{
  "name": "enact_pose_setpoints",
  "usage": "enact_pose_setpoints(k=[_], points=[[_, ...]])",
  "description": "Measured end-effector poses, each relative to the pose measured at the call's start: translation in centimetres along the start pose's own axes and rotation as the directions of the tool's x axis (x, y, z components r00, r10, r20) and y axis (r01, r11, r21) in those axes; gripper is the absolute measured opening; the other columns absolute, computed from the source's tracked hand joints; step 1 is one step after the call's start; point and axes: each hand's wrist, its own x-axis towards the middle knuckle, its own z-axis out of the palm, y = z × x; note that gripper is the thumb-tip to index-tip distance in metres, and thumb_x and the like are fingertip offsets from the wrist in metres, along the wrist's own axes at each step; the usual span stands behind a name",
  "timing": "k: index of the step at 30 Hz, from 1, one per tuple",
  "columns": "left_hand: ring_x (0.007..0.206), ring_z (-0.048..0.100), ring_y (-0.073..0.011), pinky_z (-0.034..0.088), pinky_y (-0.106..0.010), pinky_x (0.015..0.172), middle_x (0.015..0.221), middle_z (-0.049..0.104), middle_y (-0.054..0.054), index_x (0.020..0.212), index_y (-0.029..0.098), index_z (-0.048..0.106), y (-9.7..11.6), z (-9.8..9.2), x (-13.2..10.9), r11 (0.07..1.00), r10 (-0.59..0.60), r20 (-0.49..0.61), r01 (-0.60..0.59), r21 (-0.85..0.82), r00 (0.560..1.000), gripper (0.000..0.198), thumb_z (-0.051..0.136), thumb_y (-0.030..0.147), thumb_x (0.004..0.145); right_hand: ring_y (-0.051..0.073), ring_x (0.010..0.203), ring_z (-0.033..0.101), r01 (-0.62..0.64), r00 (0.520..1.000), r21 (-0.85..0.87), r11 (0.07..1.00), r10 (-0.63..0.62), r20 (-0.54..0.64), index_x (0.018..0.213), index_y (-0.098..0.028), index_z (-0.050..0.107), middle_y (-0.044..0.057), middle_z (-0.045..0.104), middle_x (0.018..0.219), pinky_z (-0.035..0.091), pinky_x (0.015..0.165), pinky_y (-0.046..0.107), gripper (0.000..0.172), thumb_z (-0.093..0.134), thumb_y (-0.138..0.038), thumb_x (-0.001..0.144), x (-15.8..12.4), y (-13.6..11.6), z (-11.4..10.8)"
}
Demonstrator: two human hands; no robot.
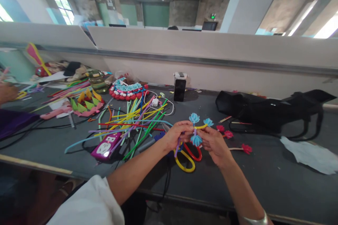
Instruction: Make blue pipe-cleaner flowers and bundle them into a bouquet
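In front of me my left hand (181,135) pinches thin pipe cleaner stems, with a purple pipe cleaner (177,149) hanging below its fingers. My right hand (213,144) is closed on the same small piece from the other side. A yellow pipe cleaner (201,127) runs between the hands. Around the fingertips are light-blue flowers: an upper flower (194,118), a right flower (208,122) and a lower flower (196,140). How the stems join is hidden by my fingers. Beneath the hands lie a yellow loop (185,169) and a red loop (198,155), resembling scissor handles.
Loose pipe cleaners (132,121) spread left of my hands, beside a purple packet (107,146). Red flowers (246,148) lie to the right, near a black bag (264,114). A phone-like device (180,89) stands behind. Another person's hand (7,92) is at far left.
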Motion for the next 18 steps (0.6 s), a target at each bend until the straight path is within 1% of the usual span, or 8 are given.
enact_pose_setpoints(k=[1,3,6,9,12,15,16,18], points=[[0.037,0.017,-0.0001,0.013,-0.016,0.039,0.048,0.035,0.010,0.071,0.015,0.049,0.0,-0.1,0.0,1.000,-0.015,0.017,0.015,-0.002,1.000,0.021,0.068,0.023,0.069,0.002,0.037,0.016,-0.016,1.000,0.021,1.000,0.016,0.017,0.075,-0.016,0.058,-0.013,0.026,0.045,0.007,0.038,0.018,0.035,0.079,-0.042,0.061,0.2,0.1,-0.2],[0.037,0.016,-0.0002,0.013,-0.016,0.039,0.048,0.033,0.010,0.070,0.016,0.048,-0.1,-0.2,0.1,0.998,-0.057,0.046,0.057,-0.007,0.997,0.021,0.067,0.022,0.068,0.002,0.037,0.020,0.007,1.000,0.041,0.999,-0.007,0.017,0.079,-0.016,0.060,-0.011,0.036,0.047,0.010,0.037,0.018,0.036,0.079,-0.041,0.061,0.4,0.2,-0.4],[0.037,0.015,-0.0003,0.014,-0.016,0.039,0.048,0.032,0.011,0.070,0.016,0.047,0.0,-0.2,0.1,0.996,-0.081,0.049,0.082,-0.018,0.995,0.020,0.066,0.022,0.068,0.004,0.039,0.032,0.148,0.988,0.000,0.989,-0.148,-0.045,0.080,-0.017,0.061,-0.008,0.050,0.053,0.021,0.037,0.018,0.033,0.078,-0.039,0.062,0.7,0.4,-0.5],[0.037,0.016,-0.0008,0.014,-0.017,0.039,0.049,0.034,0.009,0.070,0.017,0.048,0.2,0.0,0.1,0.999,-0.051,0.006,0.051,0.012,0.999,0.019,0.065,0.024,0.071,0.006,0.042,0.040,0.245,0.967,-0.101,0.964,-0.250,-0.042,0.073,-0.018,0.061,-0.007,0.054,0.051,0.029,0.042,0.019,0.026,0.078,-0.036,0.064,1.0,0.5,-0.6],[0.037,0.019,-0.0012,0.012,-0.019,0.039,0.049,0.037,0.009,0.069,0.016,0.049,0.6,0.2,-0.1,0.994,-0.023,-0.052,0.028,0.103,0.998,0.023,0.067,0.030,0.071,0.009,0.047,0.048,0.281,0.959,-0.139,0.950,-0.282,0.007,0.075,-0.018,0.064,-0.005,0.059,0.055,0.036,0.046,0.020,0.024,0.077,-0.036,0.067,1.1,0.7,-0.7],[0.037,0.020,-0.0007,0.011,-0.019,0.039,0.049,0.038,0.009,0.067,0.016,0.051,0.9,0.4,-0.2,0.982,-0.002,-0.093,0.019,0.189,0.996,0.026,0.071,0.032,0.067,0.012,0.058,0.056,0.296,0.955,-0.107,0.949,-0.294,0.034,0.081,-0.018,0.067,-0.001,0.066,0.068,0.042,0.053,0.023,0.025,0.077,-0.036,0.067,1.3,0.8,-0.8],[0.037,0.020,-0.0006,0.011,-0.019,0.039,0.049,0.038,0.009,0.068,0.016,0.052,1.0,0.4,-0.2,0.978,0.000,-0.105,0.022,0.208,0.994,0.026,0.072,0.032,0.066,0.012,0.059,0.056,0.289,0.957,-0.091,0.953,-0.286,0.042,0.082,-0.019,0.068,-0.001,0.067,0.070,0.042,0.053,0.023,0.026,0.077,-0.037,0.067,1.3,0.9,-0.8],[0.037,0.020,-0.0005,0.010,-0.019,0.039,0.046,0.035,0.010,0.068,0.016,0.053,1.1,0.4,-0.3,0.972,-0.007,-0.124,0.036,0.230,0.992,0.026,0.074,0.031,0.063,0.011,0.054,0.052,0.259,0.965,-0.065,0.964,-0.254,0.069,0.084,-0.019,0.069,-0.002,0.065,0.068,0.039,0.050,0.022,0.027,0.077,-0.038,0.067,1.4,0.9,-1.0]])
